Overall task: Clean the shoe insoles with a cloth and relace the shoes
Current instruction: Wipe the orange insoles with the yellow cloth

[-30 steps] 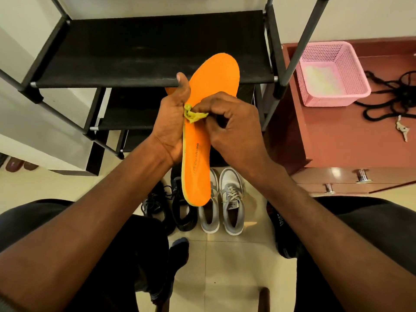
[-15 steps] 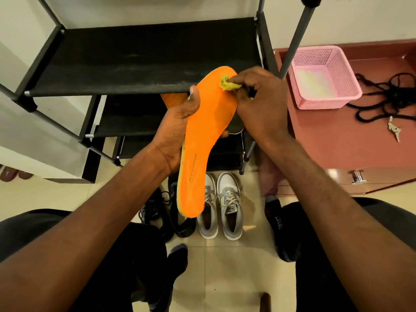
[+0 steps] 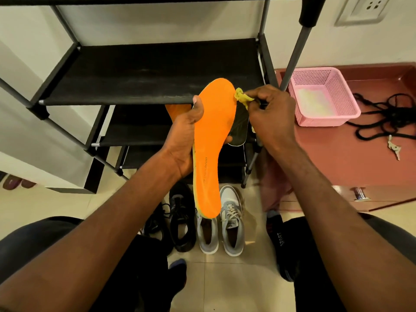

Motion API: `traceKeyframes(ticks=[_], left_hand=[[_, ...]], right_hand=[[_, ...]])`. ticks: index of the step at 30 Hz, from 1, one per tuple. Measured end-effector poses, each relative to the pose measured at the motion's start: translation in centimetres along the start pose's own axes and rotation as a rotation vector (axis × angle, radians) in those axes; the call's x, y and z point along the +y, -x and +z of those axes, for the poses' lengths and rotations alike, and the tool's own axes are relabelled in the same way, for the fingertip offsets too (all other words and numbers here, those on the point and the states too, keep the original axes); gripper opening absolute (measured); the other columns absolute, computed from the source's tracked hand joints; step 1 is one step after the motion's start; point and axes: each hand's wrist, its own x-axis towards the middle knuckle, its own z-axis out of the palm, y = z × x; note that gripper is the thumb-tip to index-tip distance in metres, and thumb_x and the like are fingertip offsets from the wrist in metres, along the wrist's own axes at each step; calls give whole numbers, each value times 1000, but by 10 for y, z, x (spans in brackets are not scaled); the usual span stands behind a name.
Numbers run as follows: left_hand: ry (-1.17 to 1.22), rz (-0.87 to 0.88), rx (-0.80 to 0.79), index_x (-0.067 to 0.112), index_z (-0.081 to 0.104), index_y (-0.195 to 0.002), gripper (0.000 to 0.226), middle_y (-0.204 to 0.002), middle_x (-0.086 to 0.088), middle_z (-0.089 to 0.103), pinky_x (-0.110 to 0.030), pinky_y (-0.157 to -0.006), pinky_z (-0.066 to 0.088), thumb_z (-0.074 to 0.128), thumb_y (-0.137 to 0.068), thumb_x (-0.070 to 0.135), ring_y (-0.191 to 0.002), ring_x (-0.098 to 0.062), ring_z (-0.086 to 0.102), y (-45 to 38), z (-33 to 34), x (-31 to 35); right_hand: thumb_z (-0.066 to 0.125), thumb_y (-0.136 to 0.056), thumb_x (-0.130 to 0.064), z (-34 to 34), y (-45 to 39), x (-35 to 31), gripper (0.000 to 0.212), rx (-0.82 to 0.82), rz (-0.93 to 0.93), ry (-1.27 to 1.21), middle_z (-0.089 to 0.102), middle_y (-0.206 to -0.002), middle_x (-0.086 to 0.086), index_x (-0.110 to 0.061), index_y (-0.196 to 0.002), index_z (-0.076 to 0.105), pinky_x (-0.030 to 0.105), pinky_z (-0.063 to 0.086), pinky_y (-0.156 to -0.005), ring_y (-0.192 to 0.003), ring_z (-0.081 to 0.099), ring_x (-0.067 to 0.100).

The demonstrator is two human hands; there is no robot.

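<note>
Head view: A seated person holds an orange insole upright at centre frame, toe toward 12 o'clock and heel toward 6. The left hand wraps its long edge from 9 o'clock, thumb pressed on the face, the other fingers curled behind. At 2 o'clock from the toe, the right hand pinches a small yellow cloth between curled fingertips, the cloth touching the insole's rim. The insole appears light and springy, a foam sheet likely to bend if held only by the heel; a mid-length grip like this one probably suits it best. The cloth looks soft and limp. A second orange insole and a dark insole peek out behind the first.

At 6 o'clock on the pale tiled floor stand grey sneakers, still laced, beside black shoes. A black shoe rack fills 12 o'clock. At 3 o'clock a reddish cabinet carries a pink basket, loose black laces and keys. A wall socket sits at 1 o'clock.
</note>
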Motion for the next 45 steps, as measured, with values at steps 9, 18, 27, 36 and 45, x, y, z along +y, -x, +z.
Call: traceKeyframes(ticks=[9, 18, 27, 36, 45], left_hand=[[-54, -8, -11, 21, 44, -139, 40, -125, -17, 68, -53, -87, 60, 38, -109, 47, -103, -35, 72, 0, 4, 3], [-97, -19, 32, 21, 47, -137, 39, -119, -14, 71, -54, -88, 61, 42, -108, 47, -109, -36, 71, 3, 4, 7], [-62, -39, 57, 20, 37, -154, 54, -134, -19, 63, -47, -75, 65, 45, -107, 46, -112, -38, 70, 7, 0, 8], [-86, -37, 17, 23, 53, -136, 44, -116, -13, 76, -49, -82, 63, 37, -108, 52, -99, -31, 76, 6, 1, 7], [51, -64, -15, 10, 51, -148, 65, -126, -17, 72, -42, -84, 63, 32, -108, 57, -109, -30, 73, 8, -2, 1]], right_hand=[[61, -88, -4, -6, -3, 6, 27, -17, -50, 7, 71, -95, -10, -9, -105, 81, 14, 54, -82, -87, 67, -1], [62, -88, 1, -22, -6, 11, 28, -198, -111, 45, 75, -97, 2, -10, -104, 82, 23, 58, -82, -90, 71, 12], [70, -91, -3, -14, 0, 7, 22, -131, 20, -26, 76, -94, -8, -14, -105, 83, 15, 55, -80, -90, 72, 5], [68, -94, -1, 7, 24, -15, 21, 22, -140, -49, 76, -106, 5, -5, -112, 79, 24, 59, -87, -98, 71, 11], [65, -86, 1, 20, 64, -57, 29, -95, -101, 0, 77, -103, 3, -8, -109, 81, 30, 59, -84, -91, 70, 12]])
